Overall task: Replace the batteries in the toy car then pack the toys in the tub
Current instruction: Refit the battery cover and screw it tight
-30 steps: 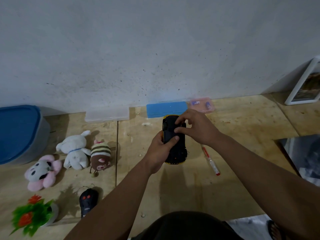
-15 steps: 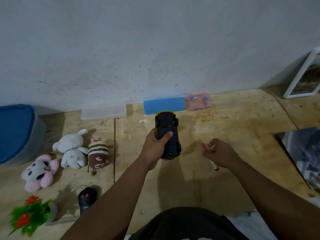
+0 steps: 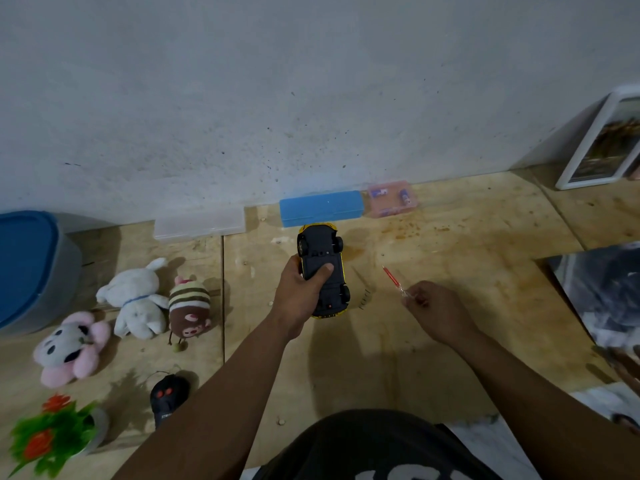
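Observation:
My left hand (image 3: 300, 295) grips the yellow toy car (image 3: 323, 263) upside down above the wooden floor, its black underside facing me and my thumb across it. To its right my right hand (image 3: 437, 312) pinches the handle of a red screwdriver (image 3: 393, 277), whose tip points up and left toward the car. The grey tub with a blue lid (image 3: 26, 268) stands at the far left. A white plush (image 3: 138, 303), a striped brown plush (image 3: 189, 306) and a pink panda plush (image 3: 69, 346) lie beside it. A small pink case (image 3: 393, 199) holding batteries sits by the wall.
A blue box (image 3: 321, 207) and a clear box (image 3: 199, 225) lie along the wall. A black remote control (image 3: 168, 400) and a fake potted plant (image 3: 52, 434) are near my left arm. A white-framed picture (image 3: 602, 140) leans at the right, above a dark sheet (image 3: 602, 292).
My right hand left the car's underside, dropped to the floor on the right and picked up the red screwdriver. The left hand kept hold of the car.

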